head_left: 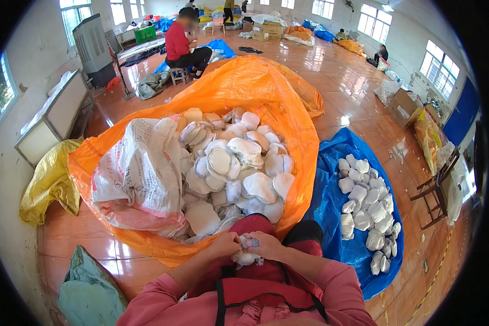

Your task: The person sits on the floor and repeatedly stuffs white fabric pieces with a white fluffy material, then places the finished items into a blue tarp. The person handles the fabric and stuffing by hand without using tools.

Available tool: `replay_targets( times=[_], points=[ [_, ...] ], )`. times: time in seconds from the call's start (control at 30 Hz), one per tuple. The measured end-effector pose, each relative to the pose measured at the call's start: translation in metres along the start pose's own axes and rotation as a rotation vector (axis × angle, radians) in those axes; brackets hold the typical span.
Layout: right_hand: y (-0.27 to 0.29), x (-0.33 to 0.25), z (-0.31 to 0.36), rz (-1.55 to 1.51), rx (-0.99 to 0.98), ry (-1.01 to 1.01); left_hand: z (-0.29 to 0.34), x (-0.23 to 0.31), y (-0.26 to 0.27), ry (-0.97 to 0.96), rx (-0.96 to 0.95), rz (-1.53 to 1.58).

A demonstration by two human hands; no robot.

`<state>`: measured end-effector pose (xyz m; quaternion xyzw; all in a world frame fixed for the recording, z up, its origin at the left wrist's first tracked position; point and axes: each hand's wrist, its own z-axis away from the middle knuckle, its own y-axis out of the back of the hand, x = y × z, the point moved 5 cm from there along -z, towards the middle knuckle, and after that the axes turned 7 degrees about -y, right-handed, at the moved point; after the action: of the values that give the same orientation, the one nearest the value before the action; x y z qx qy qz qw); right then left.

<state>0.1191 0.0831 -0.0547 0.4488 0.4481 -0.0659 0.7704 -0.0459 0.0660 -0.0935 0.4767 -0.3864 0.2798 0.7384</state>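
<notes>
Over my lap, my left hand (226, 244) and my right hand (264, 246) are close together. Fingers of both are closed on a small whitish, fluffy bundle (246, 258) with a greyish-blue part near the top; its exact kind is hard to make out. Just beyond my knees, a large heap of white and cream rounded soft pads (219, 162) lies on a spread orange sheet (223, 89). On the right, a blue sheet (331, 239) bears a smaller pile of white pad bundles (370, 204).
A white printed woven sack (138, 163) lies over the heap's left side. Yellow (49, 182) and green (87, 288) sacks lie to the left. At right stand a wooden chair (436, 193) and cardboard boxes (403, 107). A person in red (180, 43) sits on a stool farther back.
</notes>
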Motion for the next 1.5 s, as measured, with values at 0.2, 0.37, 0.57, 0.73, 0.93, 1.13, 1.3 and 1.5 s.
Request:
replay_targets(
  times=[0.2, 0.37, 0.57, 0.73, 0.93, 1.13, 1.3, 1.5],
  points=[
    [-0.012, 0.017, -0.01, -0.037, 0.001, 0.02, 0.006, 0.006, 0.002, -0.085, -0.083, -0.049],
    [-0.015, 0.016, -0.013, -0.028, -0.016, -0.061, 0.015, 0.022, -0.004, -0.151, -0.005, -0.234],
    [-0.025, 0.037, -0.021, -0.104, 0.018, -0.21, 0.025, 0.029, -0.005, -0.257, 0.146, -0.229],
    [-0.017, 0.033, -0.025, -0.184, -0.167, -0.136, 0.03, 0.018, -0.007, -0.247, 0.23, -0.129],
    [-0.02, 0.034, -0.021, -0.301, -0.247, -0.001, 0.028, 0.001, -0.01, -0.273, 0.431, -0.17],
    [-0.028, 0.025, -0.016, -0.451, -0.151, 0.03, 0.021, -0.004, -0.007, -0.347, 0.539, -0.226],
    [-0.027, 0.014, -0.011, -0.402, -0.048, 0.104, 0.008, -0.015, 0.002, -0.282, 0.511, -0.213],
    [-0.021, 0.032, -0.015, -0.495, -0.049, 0.013, 0.014, 0.008, 0.011, -0.273, 0.519, -0.244]
  ],
)
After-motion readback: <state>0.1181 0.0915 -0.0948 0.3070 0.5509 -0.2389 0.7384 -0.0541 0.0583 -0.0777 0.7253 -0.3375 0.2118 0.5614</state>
